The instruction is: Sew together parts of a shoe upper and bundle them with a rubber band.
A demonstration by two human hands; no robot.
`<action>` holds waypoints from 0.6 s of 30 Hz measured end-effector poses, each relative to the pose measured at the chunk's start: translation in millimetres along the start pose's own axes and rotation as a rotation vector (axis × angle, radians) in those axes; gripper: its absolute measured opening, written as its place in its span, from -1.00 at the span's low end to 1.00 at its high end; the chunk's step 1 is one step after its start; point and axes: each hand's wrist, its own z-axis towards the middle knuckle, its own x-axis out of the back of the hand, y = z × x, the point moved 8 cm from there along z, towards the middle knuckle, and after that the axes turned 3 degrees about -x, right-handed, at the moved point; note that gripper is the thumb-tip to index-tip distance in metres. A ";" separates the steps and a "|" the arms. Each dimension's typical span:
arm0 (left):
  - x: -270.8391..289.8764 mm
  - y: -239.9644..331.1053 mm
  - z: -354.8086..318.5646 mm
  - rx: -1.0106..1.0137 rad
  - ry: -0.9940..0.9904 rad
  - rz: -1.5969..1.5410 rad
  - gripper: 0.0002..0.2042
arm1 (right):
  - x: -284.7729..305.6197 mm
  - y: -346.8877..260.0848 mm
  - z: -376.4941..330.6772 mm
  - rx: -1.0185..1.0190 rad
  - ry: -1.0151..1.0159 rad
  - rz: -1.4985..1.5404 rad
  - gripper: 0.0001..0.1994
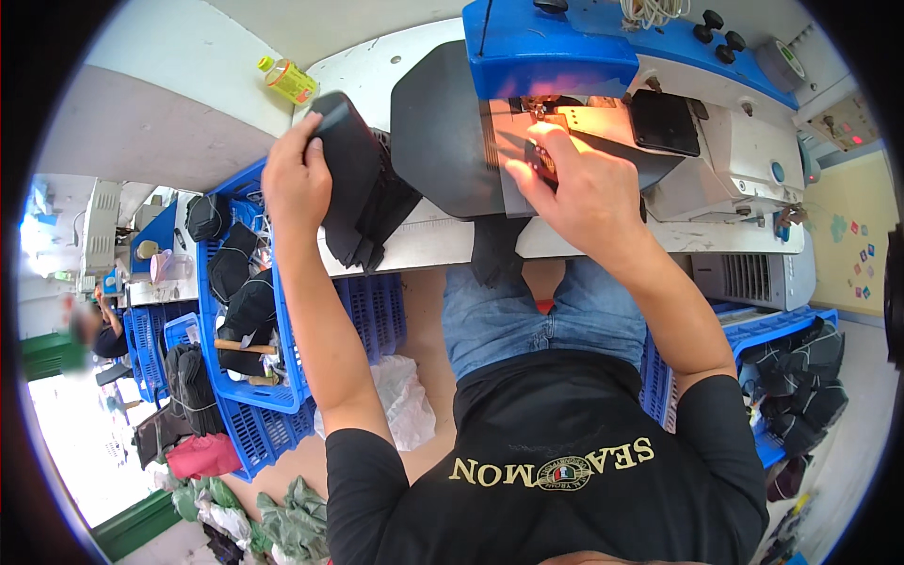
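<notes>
My left hand (297, 179) pinches the edge of a smooth black fabric piece (345, 146), thumb on one side and fingers on the other. Under and beside that piece lies a stack of black fabric pieces (381, 207) at the table's left. My right hand (593, 188) is closed round dark thread snips (540, 162), their pointed blades toward the left. It is just in front of the lit needle area of a blue and white sewing machine (556, 61). A black plate with cut corners (438, 132) lies between my hands.
A yellow-capped bottle (290, 83) stands at the back left. A black phone (665, 122) lies on the machine bed. Blue baskets (301, 363) with black bundles flank me. A strip of black fabric (497, 247) hangs over the white table's front edge (565, 247). A person is far left.
</notes>
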 end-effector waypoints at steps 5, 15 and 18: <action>-51.3 -56.2 -38.3 0.014 -0.022 -0.096 -0.66 | 10.7 -13.8 -23.6 0.140 -0.036 0.245 -0.73; -119.0 82.1 -98.3 -0.270 -0.101 -0.171 -0.77 | -98.2 40.9 -113.5 0.000 -0.491 0.190 -0.78; -164.6 58.1 -111.1 -0.008 -0.231 -0.352 -0.79 | -108.9 49.2 -118.6 -0.074 -0.532 0.181 -0.71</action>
